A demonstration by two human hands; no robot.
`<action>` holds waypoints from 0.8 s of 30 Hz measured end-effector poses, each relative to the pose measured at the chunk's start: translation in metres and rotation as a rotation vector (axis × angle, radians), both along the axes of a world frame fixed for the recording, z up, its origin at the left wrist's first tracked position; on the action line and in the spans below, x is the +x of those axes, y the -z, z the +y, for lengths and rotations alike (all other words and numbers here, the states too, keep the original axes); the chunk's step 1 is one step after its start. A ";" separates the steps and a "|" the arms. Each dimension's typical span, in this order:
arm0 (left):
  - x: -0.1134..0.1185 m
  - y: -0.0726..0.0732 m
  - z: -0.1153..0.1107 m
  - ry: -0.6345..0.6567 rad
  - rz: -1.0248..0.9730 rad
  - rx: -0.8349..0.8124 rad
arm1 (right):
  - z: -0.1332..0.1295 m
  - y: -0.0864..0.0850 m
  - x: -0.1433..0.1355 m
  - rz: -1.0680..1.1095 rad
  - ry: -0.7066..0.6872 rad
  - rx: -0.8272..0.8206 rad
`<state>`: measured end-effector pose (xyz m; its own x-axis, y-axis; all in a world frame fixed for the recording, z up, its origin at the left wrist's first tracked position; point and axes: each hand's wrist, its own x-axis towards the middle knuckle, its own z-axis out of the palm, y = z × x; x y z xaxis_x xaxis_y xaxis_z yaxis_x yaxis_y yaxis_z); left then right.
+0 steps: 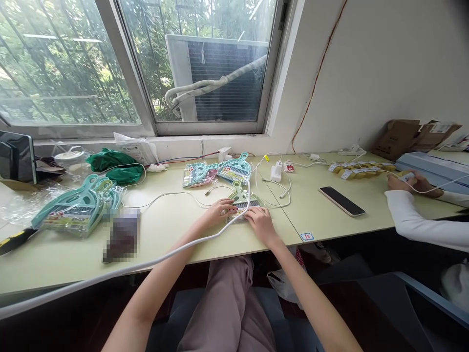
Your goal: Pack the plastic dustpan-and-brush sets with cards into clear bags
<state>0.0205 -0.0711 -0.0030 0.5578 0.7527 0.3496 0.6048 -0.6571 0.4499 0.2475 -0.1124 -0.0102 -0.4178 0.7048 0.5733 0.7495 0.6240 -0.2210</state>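
A small dustpan-and-brush set (240,196) with a pale green handle and dark bristles lies on the table in front of me. My left hand (221,211) rests on its left side, fingers curled over the edge. On the right side, my right hand (259,222) has its fingers bent onto the near part of the set. Both hands hold it between them. A white cable (190,241) passes across the view in front of the set. Behind it lie two more sets, one with a teal handle (239,166) and one in clear wrapping (198,174).
Several teal sets (75,210) in plastic are piled at the left, near a black-and-yellow handle (16,240). A white charger (276,171) and loose cables lie behind my right hand. A phone (341,201) is further right, near another person's hands (410,183) and yellow packets (355,170).
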 end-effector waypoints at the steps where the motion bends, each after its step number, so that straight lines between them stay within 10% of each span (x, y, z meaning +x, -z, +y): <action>1: 0.000 -0.002 -0.001 0.005 0.020 0.007 | 0.000 -0.001 0.003 -0.002 -0.004 0.005; 15: 0.003 -0.010 -0.008 -0.022 0.130 0.043 | -0.035 -0.004 0.017 -0.268 -0.100 0.111; 24: 0.016 -0.009 -0.017 0.099 0.128 0.065 | -0.002 -0.015 0.042 -0.225 -0.066 0.065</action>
